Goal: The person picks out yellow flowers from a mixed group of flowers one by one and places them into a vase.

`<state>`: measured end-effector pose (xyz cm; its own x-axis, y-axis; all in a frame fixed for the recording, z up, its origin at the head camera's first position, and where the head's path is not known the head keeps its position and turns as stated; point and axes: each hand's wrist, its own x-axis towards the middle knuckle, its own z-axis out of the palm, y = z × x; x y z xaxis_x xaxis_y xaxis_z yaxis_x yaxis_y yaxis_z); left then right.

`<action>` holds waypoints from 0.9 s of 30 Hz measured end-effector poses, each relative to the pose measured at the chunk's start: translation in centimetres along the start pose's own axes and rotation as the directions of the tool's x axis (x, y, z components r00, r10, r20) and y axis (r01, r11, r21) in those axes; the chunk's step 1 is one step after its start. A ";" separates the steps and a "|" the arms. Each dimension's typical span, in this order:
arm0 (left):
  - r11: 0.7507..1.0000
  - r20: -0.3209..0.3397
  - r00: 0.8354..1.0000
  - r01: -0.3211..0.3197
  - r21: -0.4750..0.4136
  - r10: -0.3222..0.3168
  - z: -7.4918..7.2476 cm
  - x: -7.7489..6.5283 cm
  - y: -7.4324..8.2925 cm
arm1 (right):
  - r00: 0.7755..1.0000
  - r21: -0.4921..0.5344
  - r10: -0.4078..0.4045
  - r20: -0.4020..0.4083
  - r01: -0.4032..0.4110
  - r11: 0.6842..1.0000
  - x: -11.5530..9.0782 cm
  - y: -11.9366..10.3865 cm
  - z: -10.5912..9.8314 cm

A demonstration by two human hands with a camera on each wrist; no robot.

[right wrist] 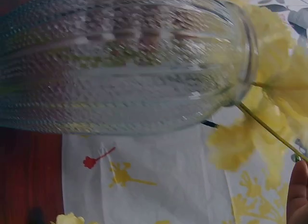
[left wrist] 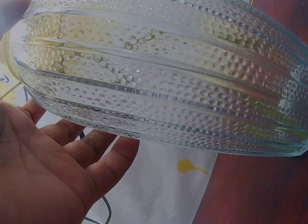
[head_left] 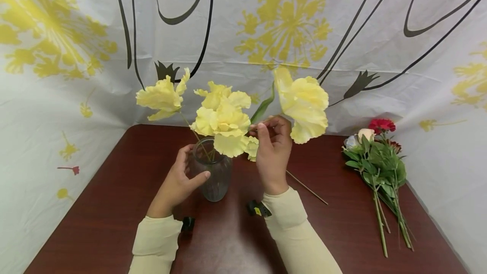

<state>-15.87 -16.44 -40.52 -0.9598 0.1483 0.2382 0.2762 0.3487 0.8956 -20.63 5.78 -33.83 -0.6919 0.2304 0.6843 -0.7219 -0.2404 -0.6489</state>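
A clear ribbed glass vase (head_left: 214, 181) stands on the table with yellow ruffled flowers (head_left: 220, 121) rising from its mouth. Its bumpy surface (left wrist: 159, 84) fills much of the left wrist view. My left hand (head_left: 179, 185) holds it from the left, thumb across the front and fingers around the far side. Above and right of the rim, my right hand (head_left: 274, 151) pinches the stem of a large yellow flower (head_left: 304, 105) with a green leaf (head_left: 263, 107). In the right wrist view, a thin stem (right wrist: 267, 127) runs from the vase mouth towards my fingertips.
Behind my right hand, another yellow flower (head_left: 252, 148) lies on the table, its bare stem (head_left: 308, 187) extending right. A bunch of red and pale flowers with leafy stems (head_left: 380, 168) lies at the right. A patterned white cloth (head_left: 236, 33) surrounds the dark red table (head_left: 106, 206).
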 end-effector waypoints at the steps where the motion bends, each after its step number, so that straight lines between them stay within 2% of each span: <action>1: 1.000 -0.002 1.000 -0.002 0.000 0.002 0.0 0.0 0.0 | 1.000 -0.016 0.013 0.014 -0.013 1.000 -0.1 0.1 0.1; 7: 1.000 -0.005 1.000 -0.009 -0.005 0.009 0.0 0.0 0.0 | 0.993 -0.109 0.106 0.059 -0.099 0.989 -1.1 0.9 0.8; 11: 1.000 0.000 1.000 -0.005 -0.004 0.005 -0.1 0.0 0.1 | 0.980 -0.176 0.175 0.093 -0.157 0.972 -1.8 1.2 1.2; 13: 1.000 0.002 1.000 -0.007 -0.004 0.007 -0.1 0.0 0.1 | 0.972 -0.177 0.201 0.119 -0.178 0.968 -2.1 1.3 1.4; 14: 1.000 0.002 1.000 -0.010 -0.004 0.010 -0.1 0.0 0.0 | 0.965 -0.130 0.221 0.144 -0.203 0.971 -2.1 1.4 1.5; 15: 1.000 0.002 1.000 -0.013 -0.006 0.013 -0.1 0.1 0.0 | 0.959 -0.132 0.232 0.164 -0.212 0.968 -2.2 1.4 1.6; 18: 1.000 0.002 1.000 -0.026 -0.010 0.026 -0.1 0.1 -0.1 | 0.935 -0.242 0.284 0.213 -0.231 0.942 -2.4 0.8 1.8; 20: 0.999 0.003 0.999 -0.037 -0.016 0.037 -0.1 0.2 -0.1 | 0.908 -0.322 0.353 0.226 -0.273 0.907 -2.5 0.1 2.0; 21: 0.999 0.004 0.999 -0.041 -0.020 0.041 -0.1 0.2 -0.1 | 0.901 -0.401 0.376 0.218 -0.268 0.876 -2.5 -0.3 2.1; 23: 0.999 0.005 0.999 -0.049 -0.024 0.049 -0.1 0.2 -0.1 | 0.877 -0.437 0.427 0.220 -0.303 0.847 -2.5 -1.2 2.3; 27: 0.998 0.007 0.999 -0.053 -0.037 0.054 -0.1 0.3 -0.2 | 0.851 -0.407 0.462 0.251 -0.340 0.848 -2.6 -1.2 2.1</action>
<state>-16.20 -16.54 -40.65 -0.9432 0.1731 0.2834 0.3250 0.3058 0.8949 -17.96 3.51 -34.14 -0.9181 -0.1521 0.3661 -0.3829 0.1014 -0.9182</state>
